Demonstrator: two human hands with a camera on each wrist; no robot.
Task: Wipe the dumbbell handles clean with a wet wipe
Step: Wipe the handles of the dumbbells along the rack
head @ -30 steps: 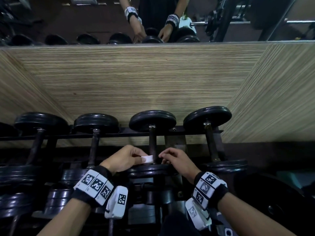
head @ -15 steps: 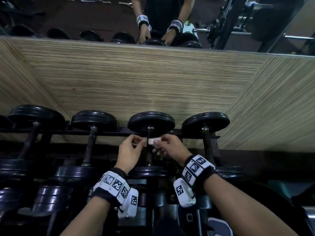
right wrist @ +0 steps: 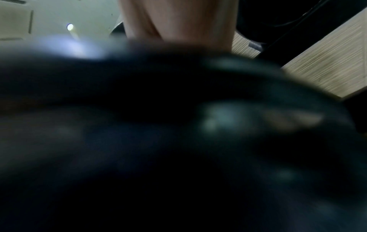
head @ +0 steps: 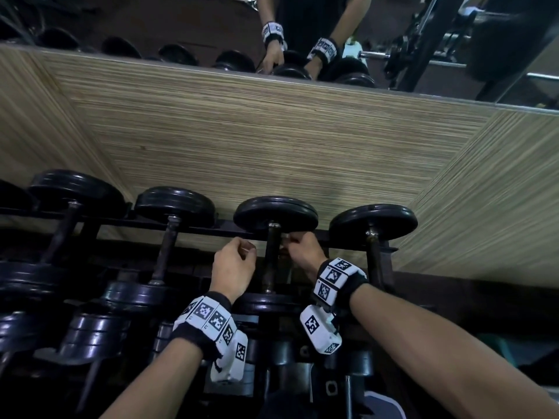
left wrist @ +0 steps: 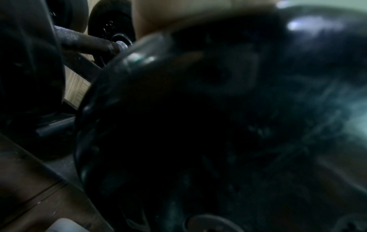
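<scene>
On the rack, the third dumbbell from the left has a black far plate (head: 275,213), a dark handle (head: 271,261) and a near plate (head: 266,303). My right hand (head: 298,247) pinches a small white wet wipe (head: 285,236) against the top of that handle, just under the far plate. My left hand (head: 239,255) hovers just left of the handle, fingers curled, with nothing seen in it. Both wrist views are dark and blurred, filled by a black plate (left wrist: 178,125); the neighbouring dumbbell's handle (left wrist: 85,44) shows at the upper left.
More black dumbbells (head: 174,204) (head: 373,220) lie to either side on the black rack rail (head: 211,228). Heavier dumbbells (head: 90,331) fill a lower tier. A wood-grain wall panel (head: 272,140) rises right behind, with a mirror (head: 302,31) above it.
Both hands moved up the handle from the near plate toward the far plate. The wipe passed from the left hand to the right, and the left hand drew away to the left.
</scene>
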